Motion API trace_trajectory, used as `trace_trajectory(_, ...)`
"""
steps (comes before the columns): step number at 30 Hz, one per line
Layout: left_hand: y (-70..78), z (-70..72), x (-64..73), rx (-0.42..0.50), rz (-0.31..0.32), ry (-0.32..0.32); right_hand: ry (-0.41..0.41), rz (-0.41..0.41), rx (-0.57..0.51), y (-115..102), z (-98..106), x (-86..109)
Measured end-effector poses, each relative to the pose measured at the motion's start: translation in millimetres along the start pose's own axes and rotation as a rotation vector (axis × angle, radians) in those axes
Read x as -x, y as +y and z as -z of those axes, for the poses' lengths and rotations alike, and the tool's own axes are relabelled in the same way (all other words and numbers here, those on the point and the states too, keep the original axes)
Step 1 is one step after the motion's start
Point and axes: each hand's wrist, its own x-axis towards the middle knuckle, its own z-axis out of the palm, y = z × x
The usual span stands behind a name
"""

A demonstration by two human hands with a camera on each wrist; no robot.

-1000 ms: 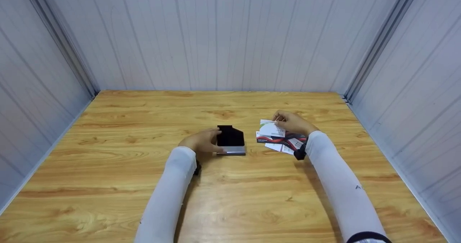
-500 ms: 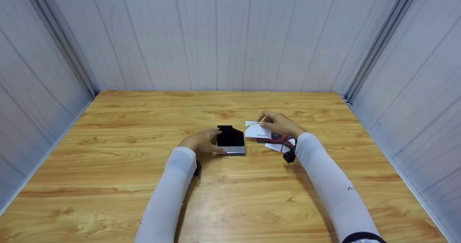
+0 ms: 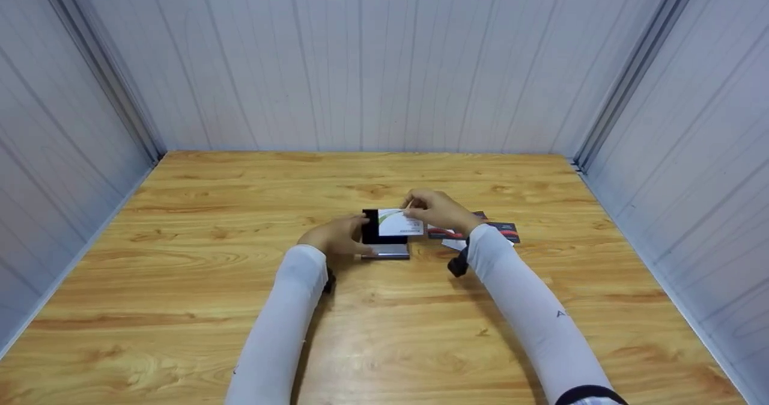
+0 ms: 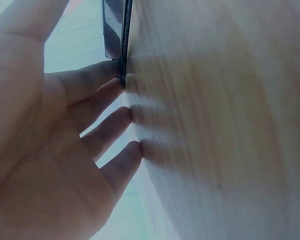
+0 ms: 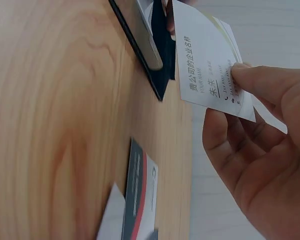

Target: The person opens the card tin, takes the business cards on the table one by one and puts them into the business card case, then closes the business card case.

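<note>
My right hand [image 3: 443,209] pinches a white business card [image 5: 202,57] between thumb and fingers. The card has printed text and a green-gold curve; whether more cards lie behind it I cannot tell. In the head view it overlaps the black interior of a card case [image 3: 370,232], and the right wrist view shows it raised above the table. The case lies open, with a silvery strip along its near edge. At its left side rests my left hand [image 3: 333,235], thumb near the strip. In the left wrist view the fingers [image 4: 112,125] are extended, their tips low by the tabletop.
Several more business cards [image 3: 506,229], dark with red and white, lie overlapped right of the case, partly under the right forearm. The wooden table [image 3: 270,188] meets a white panelled wall [image 3: 360,62] at the back, with side walls left and right.
My right hand has carried the white business card leftward from above the other cards to over the card case. My left hand and the case have stayed put.
</note>
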Motion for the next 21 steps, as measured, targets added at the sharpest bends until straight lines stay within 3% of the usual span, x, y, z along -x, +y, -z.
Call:
trace_trajectory(10,-2.6,0.4,-2.6,0.033,-0.024,0.011,-0.003,0.027,0.003,-7.9,-20.3,-13.7)
trace_trajectory(21,-5.0,-0.9,-4.9,0.056,-0.034,0.025,0.006,0.056,0.004,-2.6,-29.7,-21.8)
